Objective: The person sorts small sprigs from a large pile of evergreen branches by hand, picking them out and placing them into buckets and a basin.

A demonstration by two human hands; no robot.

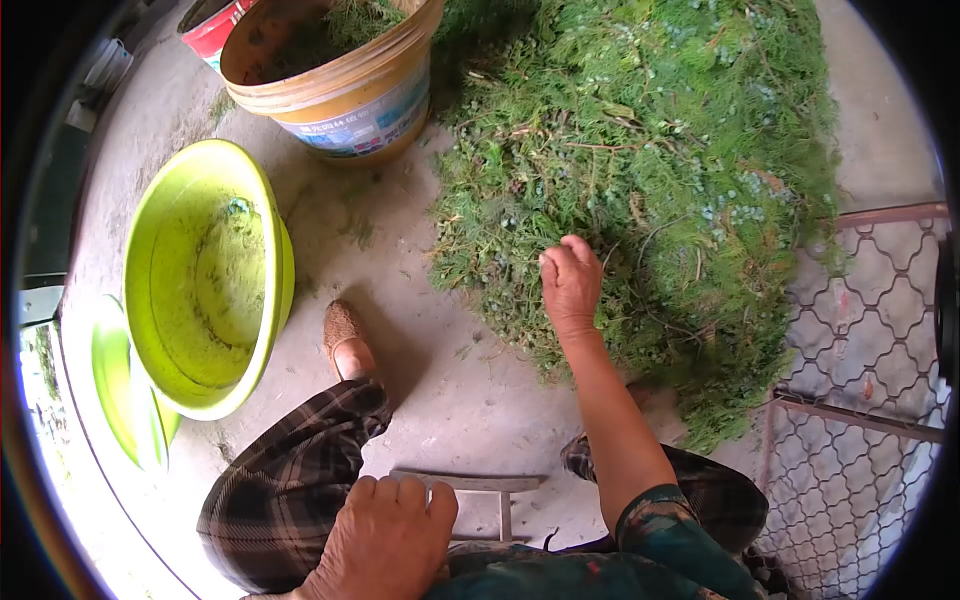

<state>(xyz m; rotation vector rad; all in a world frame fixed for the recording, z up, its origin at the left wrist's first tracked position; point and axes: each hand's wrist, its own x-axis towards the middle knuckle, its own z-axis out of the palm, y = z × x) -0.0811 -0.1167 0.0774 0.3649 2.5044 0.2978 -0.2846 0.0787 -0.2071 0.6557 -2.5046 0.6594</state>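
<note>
A large heap of green conifer sprigs (640, 130) with bluish berries covers the floor ahead and to the right. Over its near side, my right hand (572, 285) is closed in a pinch, fingertips against the foliage. Whatever lies between those fingertips is too small to make out. My left hand (390, 530) is back near my lap, in front of a low wooden stool or frame (470, 483). Its fingers are curled over, and the palm is hidden, so I cannot see what it holds, if anything.
A lime-green basin (150, 270) with bits of debris stands at left, another green basin (112, 370) beside it. Behind are a yellow bucket (345, 130) with sprigs inside and a red bucket (212, 38). A metal lattice (860, 320) borders the right. My shod foot (345, 335) rests on the concrete.
</note>
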